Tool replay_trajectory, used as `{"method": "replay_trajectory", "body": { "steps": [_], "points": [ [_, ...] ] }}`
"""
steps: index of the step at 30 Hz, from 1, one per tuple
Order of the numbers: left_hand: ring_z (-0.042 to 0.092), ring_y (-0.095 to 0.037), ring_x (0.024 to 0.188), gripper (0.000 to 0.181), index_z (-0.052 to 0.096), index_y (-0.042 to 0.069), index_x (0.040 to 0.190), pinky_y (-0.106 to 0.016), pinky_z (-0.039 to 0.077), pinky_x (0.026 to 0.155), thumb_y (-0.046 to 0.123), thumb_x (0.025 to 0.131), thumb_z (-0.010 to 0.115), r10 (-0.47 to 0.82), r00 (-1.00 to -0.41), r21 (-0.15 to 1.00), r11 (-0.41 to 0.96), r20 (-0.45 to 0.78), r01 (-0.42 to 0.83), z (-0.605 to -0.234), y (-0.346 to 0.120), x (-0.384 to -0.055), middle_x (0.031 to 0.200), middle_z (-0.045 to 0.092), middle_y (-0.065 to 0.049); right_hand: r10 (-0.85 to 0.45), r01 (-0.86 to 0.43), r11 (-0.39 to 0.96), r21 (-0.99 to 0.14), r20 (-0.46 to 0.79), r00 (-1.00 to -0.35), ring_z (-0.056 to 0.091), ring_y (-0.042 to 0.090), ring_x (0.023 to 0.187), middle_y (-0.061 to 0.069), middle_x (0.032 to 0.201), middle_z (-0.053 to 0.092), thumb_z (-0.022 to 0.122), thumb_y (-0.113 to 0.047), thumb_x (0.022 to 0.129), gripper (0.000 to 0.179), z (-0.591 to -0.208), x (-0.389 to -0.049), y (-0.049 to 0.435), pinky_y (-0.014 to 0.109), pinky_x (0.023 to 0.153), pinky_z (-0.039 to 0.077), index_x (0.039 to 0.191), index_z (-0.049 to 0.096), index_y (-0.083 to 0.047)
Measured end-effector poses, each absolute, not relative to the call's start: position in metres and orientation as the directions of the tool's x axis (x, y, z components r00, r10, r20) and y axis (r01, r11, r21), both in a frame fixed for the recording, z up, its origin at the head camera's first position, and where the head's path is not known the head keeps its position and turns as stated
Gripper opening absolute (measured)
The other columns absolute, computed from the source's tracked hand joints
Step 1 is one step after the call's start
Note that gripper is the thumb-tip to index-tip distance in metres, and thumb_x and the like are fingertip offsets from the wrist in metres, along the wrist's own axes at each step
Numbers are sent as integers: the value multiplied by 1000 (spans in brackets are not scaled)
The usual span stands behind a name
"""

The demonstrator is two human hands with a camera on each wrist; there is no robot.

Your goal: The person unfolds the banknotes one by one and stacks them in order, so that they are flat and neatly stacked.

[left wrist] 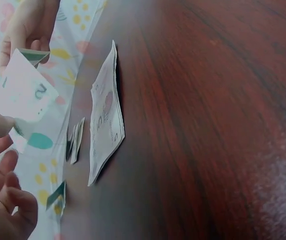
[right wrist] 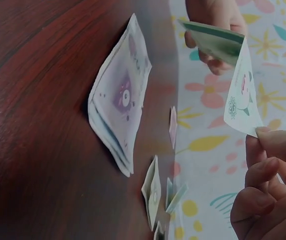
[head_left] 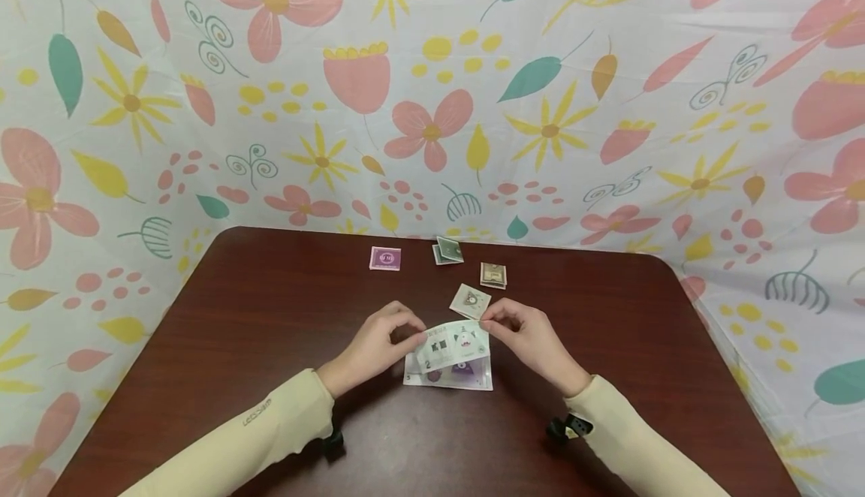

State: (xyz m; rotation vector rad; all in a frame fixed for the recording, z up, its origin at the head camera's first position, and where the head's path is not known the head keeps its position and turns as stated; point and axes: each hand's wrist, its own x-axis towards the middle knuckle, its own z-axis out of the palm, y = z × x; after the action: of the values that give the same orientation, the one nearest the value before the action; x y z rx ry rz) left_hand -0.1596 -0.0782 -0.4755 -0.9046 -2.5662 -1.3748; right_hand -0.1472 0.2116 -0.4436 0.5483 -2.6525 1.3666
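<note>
A pale green play banknote marked 2, with a cartoon figure, is held up between both hands. My left hand pinches its left end between thumb and fingers. At the opposite end, my right hand pinches the upper corner. The note bends along a crease, and its green back side shows in the right wrist view. Below it, apart from it, several purple play banknotes marked 5 lie stacked on the table. Just beyond the right fingertips lies a folded pale note with a cartoon face.
Farther back on the dark wooden table lie a folded purple note, a half-open folded green note and a folded brown note. A flower-printed cloth hangs behind the table and along its sides.
</note>
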Motion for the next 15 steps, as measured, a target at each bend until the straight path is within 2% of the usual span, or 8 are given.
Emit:
{"method": "replay_trajectory", "body": {
  "steps": [4, 6, 12, 15],
  "points": [
    [57, -10, 79, 9, 73, 13, 103, -28, 51, 70, 12, 95, 77, 462, -832, 769, 395, 306, 502, -479, -81, -158, 97, 65, 1, -260, -361, 523, -772, 260, -930, 55, 7, 67, -6, 81, 72, 77, -6, 93, 12, -450, -146, 216, 24, 63, 45, 95, 74, -18],
    [59, -11, 71, 9, 71, 12, 104, -26, 51, 66, 9, 96, 74, 469, -840, 809, 361, 272, 464, -480, -82, -158, 92, 67, 1, -258, -365, 516, -775, 266, -929, 56, 7, 68, -3, 82, 72, 78, -6, 93, 11, -452, -147, 218, 24, 63, 45, 95, 74, -16],
    [59, -34, 48, 5, 64, 4, 103, -29, 50, 45, 6, 100, 68, 479, -858, 901, 264, 186, 343, -484, -83, -157, 80, 69, -9, -264, -365, 525, -769, 261, -929, 58, 11, 70, -3, 83, 72, 77, -6, 94, 11, -456, -146, 221, 25, 62, 46, 97, 72, -16],
    [56, -28, 48, 8, 61, 4, 104, -28, 48, 43, 5, 100, 68, 454, -870, 901, 270, 192, 340, -485, -83, -157, 78, 69, -7, -281, -371, 542, -754, 254, -926, 59, 11, 70, -5, 85, 72, 77, -4, 93, 16, -458, -144, 222, 26, 62, 46, 101, 69, -15]
  ]
}}
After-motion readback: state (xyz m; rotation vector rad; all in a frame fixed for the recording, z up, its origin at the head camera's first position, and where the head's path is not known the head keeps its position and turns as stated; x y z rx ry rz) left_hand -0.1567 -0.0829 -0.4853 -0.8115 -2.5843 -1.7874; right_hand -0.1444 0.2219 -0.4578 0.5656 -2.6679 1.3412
